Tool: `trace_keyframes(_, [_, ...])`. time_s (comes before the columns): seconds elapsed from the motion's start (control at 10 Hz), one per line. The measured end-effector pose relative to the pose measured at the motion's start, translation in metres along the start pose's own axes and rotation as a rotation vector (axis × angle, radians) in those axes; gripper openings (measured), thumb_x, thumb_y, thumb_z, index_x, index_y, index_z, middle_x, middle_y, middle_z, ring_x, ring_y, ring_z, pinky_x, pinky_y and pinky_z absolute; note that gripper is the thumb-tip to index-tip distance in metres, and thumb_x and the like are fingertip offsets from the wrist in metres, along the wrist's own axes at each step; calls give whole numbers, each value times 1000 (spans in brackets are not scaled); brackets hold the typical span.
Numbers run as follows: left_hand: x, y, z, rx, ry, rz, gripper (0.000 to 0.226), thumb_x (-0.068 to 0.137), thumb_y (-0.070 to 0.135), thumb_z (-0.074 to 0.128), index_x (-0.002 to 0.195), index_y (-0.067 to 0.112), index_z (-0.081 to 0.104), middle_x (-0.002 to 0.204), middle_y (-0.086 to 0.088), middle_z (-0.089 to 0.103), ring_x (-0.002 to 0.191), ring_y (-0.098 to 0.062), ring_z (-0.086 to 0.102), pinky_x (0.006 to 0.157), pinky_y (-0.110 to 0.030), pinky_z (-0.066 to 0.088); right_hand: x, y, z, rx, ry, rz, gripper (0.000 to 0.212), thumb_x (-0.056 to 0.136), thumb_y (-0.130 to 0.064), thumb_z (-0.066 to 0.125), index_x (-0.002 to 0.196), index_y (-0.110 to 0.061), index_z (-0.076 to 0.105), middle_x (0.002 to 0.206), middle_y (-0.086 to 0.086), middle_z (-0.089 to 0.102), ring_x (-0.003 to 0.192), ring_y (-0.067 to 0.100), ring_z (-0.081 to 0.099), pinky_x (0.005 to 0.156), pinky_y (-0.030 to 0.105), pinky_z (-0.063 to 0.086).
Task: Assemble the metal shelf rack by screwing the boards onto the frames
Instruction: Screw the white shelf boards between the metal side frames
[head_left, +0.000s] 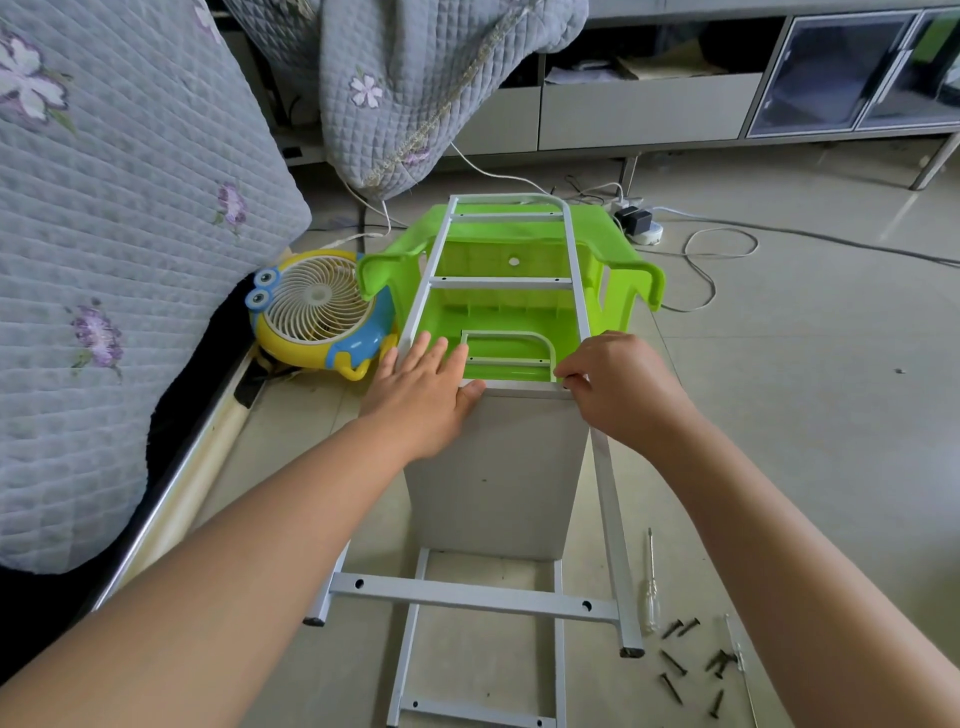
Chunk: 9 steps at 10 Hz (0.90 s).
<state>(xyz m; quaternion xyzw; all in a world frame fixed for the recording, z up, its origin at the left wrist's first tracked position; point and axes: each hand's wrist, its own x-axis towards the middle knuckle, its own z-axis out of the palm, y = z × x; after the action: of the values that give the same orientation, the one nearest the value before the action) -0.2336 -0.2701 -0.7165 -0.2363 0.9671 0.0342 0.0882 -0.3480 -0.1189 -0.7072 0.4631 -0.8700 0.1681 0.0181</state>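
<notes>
A: What fills the floor here, biggest first?

B: A quilted grey bedspread with purple flowers (104, 260) hangs at the left. In the middle, on the pale tiled floor (805, 415), stands the white metal ladder-shaped frame (576, 270), tilted over an upturned bright green plastic stool (519, 312). A second white metal frame (467, 592) lies flat on the floor beneath it. Between the two stands a pale grey rectangular board (498, 467), upright on its edge.

A: And the hands?

B: The left hand (426, 395) lies spread and flat, fingers straight over the frame's left rail, thumb hooked on the board's top edge. The right hand (618, 389) pinches something small at the board's top right corner, where it meets the right rail. It's probably a screw, but too small to tell.

A: So which step?

B: I'd judge it's seating the board against the upper frame and starting a fastener by finger at that corner.

A: Next move?

B: Likely keeping the board square with the left hand, then reaching for the slim clear-handled screwdriver (650, 587) lying near the frame's foot at the lower right. The loose dark screws (691, 660) are scattered just beside it, for the other corners.

A: Anything else around?

B: A yellow cartoon desk fan (317, 312) by the bed.
</notes>
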Motion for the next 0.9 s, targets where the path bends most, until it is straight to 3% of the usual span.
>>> trace_keyframes(0.2, [0, 0, 0, 3, -5, -1, 57, 99, 45, 12, 149, 21, 3, 158, -3, 0, 144, -17, -10, 117, -39, -4, -2, -3, 0, 9, -8, 29, 30, 88, -4, 45, 107, -8, 68, 106, 11, 66, 105, 27, 53, 85, 34, 46])
trace_keyframes(0.5, [0, -1, 0, 6, -3, 3, 56, 99, 45, 12, 149, 22, 3, 158, -3, 0, 145, -17, -9, 116, -39, -4, -4, 1, -5, 58, -54, -92, 25, 81, 7, 48, 93, 4, 70, 93, 19, 68, 98, 34, 55, 82, 41, 47])
trace_keyframes(0.7, [1, -1, 0, 5, -13, 7, 56, 99, 45, 11, 149, 21, 2, 158, -3, 0, 145, -17, -9, 116, -39, -4, -4, -3, -7, 67, -54, 9, 26, 89, -4, 49, 105, -1, 69, 104, 16, 68, 105, 30, 55, 88, 36, 43])
trace_keyframes(0.9, [1, -1, 1, 2, -10, 1, 57, 99, 46, 12, 149, 22, 4, 158, -2, 0, 145, -17, -8, 116, -38, -4, -1, -11, -2, -23, -71, 126, 24, 85, -3, 47, 97, -3, 68, 99, 14, 64, 96, 32, 56, 74, 31, 49])
